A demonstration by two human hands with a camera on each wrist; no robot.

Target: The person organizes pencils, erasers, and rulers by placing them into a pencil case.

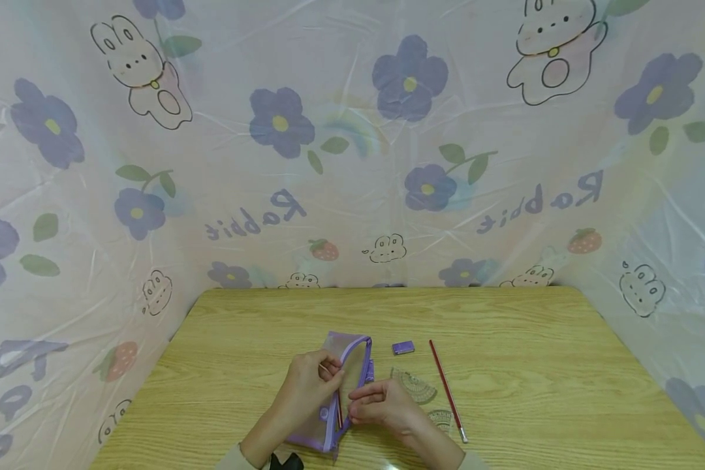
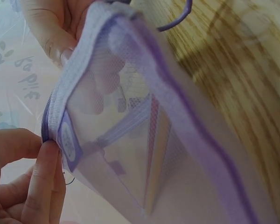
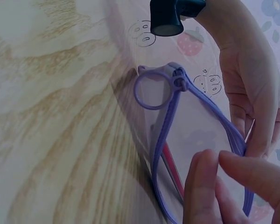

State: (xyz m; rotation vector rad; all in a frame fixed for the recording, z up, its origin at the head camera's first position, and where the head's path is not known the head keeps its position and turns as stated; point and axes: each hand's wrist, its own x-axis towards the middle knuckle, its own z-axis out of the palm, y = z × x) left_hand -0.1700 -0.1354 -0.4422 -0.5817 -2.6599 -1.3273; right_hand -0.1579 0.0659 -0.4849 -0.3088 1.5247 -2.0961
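From the head, the pale mesh pouch (image 1: 307, 425) stands on the table (image 1: 523, 352) between the two hands, its purple-edged mouth spread open. The left hand (image 1: 311, 380) pinches the pouch's left rim between thumb and fingers. The right hand (image 1: 388, 406) is at the opposite rim, its fingers loosely bent, the thumb near them; whether they touch that rim I cannot tell. A slim red stick (image 1: 339, 410) shows inside the mouth, just below the gap between the hands. Right of the pouch lie a purple eraser (image 1: 403, 347), two clear protractors (image 1: 413, 385) and a red pencil (image 1: 448, 391), all free of the fingers; the right forearm partly covers the nearer protractor.

From the left wrist, the left hand's thumb and fingertips are clamped on the zip edge, close to a purple label (image 2: 71, 144). The red stick and a tan stick (image 2: 157, 156) stand side by side beyond the mesh, apart from those fingertips. Some of the right hand's fingers show through the mesh.

From the right wrist, the thumb and fingertips almost meet in front of the open mouth, with a narrow gap between them. The red stick runs behind those fingers; a purple ring (image 3: 136, 95) hangs from the rim's near end.
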